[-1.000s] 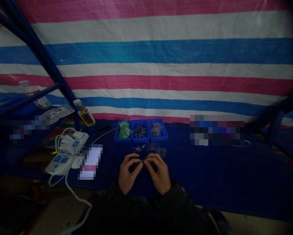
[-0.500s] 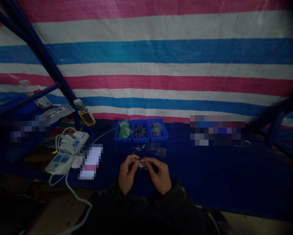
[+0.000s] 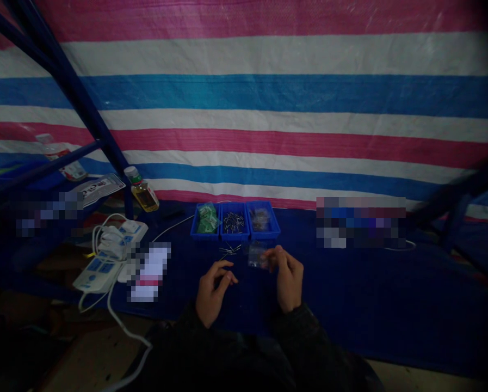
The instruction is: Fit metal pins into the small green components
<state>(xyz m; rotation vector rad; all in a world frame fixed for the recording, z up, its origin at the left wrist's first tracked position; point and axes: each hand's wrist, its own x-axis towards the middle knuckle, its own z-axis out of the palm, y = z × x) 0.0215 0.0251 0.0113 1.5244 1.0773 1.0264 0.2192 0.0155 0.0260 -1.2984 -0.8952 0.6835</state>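
We are holding our left hand [image 3: 211, 295] curled over the blue table [image 3: 374, 305], thumb and fingertips apart. We are bending our right hand's [image 3: 289, 277] fingers at the right edge of a clear plastic bag [image 3: 255, 259]; whether they are pinching it, we cannot tell. It is looking glossy and see-through, lying beside thin metal pins [image 3: 230, 250], before three blue trays [image 3: 234, 236].

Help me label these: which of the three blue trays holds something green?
The leftmost tray, with green contents; the middle tray holds small metal pieces, the rightmost tray clear bags.
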